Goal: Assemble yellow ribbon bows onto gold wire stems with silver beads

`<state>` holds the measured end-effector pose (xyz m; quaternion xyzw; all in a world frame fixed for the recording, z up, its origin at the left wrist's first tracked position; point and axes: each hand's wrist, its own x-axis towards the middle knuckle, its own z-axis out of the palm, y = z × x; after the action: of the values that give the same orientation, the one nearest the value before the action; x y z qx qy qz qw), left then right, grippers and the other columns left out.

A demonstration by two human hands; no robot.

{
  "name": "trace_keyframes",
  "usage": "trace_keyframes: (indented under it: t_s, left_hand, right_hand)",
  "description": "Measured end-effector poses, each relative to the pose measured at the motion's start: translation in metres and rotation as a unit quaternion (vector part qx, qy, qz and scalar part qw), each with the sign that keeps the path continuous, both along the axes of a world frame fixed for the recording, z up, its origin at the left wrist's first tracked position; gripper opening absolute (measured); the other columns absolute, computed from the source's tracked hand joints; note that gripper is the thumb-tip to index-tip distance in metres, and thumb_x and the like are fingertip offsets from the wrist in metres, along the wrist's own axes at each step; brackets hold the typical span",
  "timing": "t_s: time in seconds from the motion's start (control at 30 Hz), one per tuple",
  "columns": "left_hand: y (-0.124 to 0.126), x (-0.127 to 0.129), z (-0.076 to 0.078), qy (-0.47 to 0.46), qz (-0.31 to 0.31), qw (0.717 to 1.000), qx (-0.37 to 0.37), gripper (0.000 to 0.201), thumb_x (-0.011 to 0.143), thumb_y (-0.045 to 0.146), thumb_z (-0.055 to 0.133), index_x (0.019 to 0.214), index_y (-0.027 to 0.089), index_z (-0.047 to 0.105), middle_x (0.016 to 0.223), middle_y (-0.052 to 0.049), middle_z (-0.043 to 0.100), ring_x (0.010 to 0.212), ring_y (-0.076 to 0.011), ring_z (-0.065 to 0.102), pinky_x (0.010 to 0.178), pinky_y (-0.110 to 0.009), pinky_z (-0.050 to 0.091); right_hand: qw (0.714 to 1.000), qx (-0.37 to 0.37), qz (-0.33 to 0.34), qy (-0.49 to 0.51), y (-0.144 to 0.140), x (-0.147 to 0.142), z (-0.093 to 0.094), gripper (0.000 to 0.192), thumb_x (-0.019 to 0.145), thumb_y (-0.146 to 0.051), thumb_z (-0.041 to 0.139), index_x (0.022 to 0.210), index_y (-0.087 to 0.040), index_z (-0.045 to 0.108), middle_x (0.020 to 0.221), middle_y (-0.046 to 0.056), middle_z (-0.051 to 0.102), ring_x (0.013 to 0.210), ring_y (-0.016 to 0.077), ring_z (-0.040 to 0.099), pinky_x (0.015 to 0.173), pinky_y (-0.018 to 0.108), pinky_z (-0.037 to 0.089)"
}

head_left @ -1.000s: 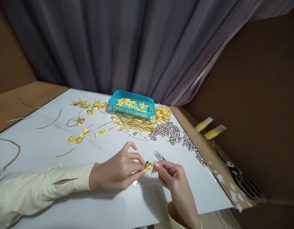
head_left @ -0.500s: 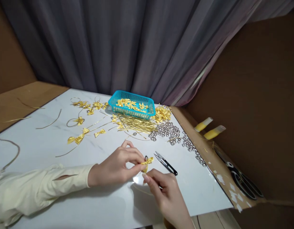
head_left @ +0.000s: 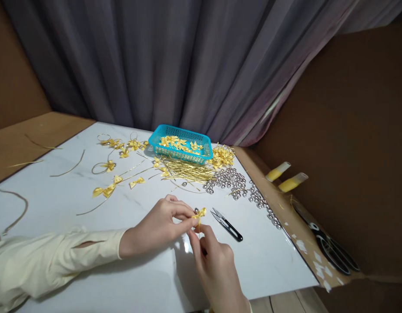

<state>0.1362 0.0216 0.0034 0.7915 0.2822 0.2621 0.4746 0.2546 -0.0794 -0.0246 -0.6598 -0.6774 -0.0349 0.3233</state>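
Observation:
Between the thumb and fingers of my left hand [head_left: 170, 224] is a small yellow ribbon bow [head_left: 200, 213], raised over the white board. Beside the bow's knot sits a shiny silver bead [head_left: 196, 210], close to my left fingertips. My right hand [head_left: 214, 256] is closed in a pinch just under the bow, its fingertips touching or almost touching my left thumb. A thin gold cord [head_left: 199, 226] runs down from the bow to the right fingers; its end is hidden. Black thread snips [head_left: 227, 224] lie right of the bow, blades apart.
A turquoise basket [head_left: 183, 157] of yellow bows stands at the back. Near it lie gold cords [head_left: 188, 169], a bow pile [head_left: 222, 156] and silver beads [head_left: 230, 179]. Finished-looking bows [head_left: 105, 190] lie left. Large scissors [head_left: 333, 250] and two yellow-white tubes [head_left: 293, 182] are at right.
My right hand has moved up and left, closer to my left fingertips. The bow has shifted slightly up and left and turned a little.

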Motion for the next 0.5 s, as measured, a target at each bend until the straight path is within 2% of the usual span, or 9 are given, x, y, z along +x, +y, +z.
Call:
trace_keyframes:
  t_s: [0.2, 0.5]
  left_hand:
    - [0.0012, 0.0006, -0.0008, 0.007, 0.001, 1.0, -0.009, 0.016, 0.078, 0.025, 0.057, 0.07, 0.019, 0.07, 0.078, 0.0, 0.072, 0.081, -0.0178, 0.053, 0.08, -0.031, 0.036]
    - [0.0005, -0.0001, -0.0016, 0.01, 0.007, 0.999, -0.042, 0.016, 0.077, 0.028, 0.059, 0.071, 0.019, 0.071, 0.079, -0.001, 0.072, 0.083, -0.0184, 0.059, 0.081, -0.031, 0.04]
  right_hand:
    - [1.0, -0.021, 0.016, 0.002, 0.0004, -0.0007, 0.0036, 0.029, 0.095, -0.023, 0.029, 0.083, -0.013, 0.053, 0.039, -0.005, 0.049, 0.026, 0.0106, 0.04, 0.032, 0.022, 0.023]
    - [0.999, -0.039, 0.028, 0.022, 0.0003, -0.0049, 0.0034, 0.033, 0.094, -0.019, 0.027, 0.083, -0.01, 0.057, 0.04, -0.005, 0.044, 0.028, 0.0097, 0.037, 0.034, 0.023, 0.022]
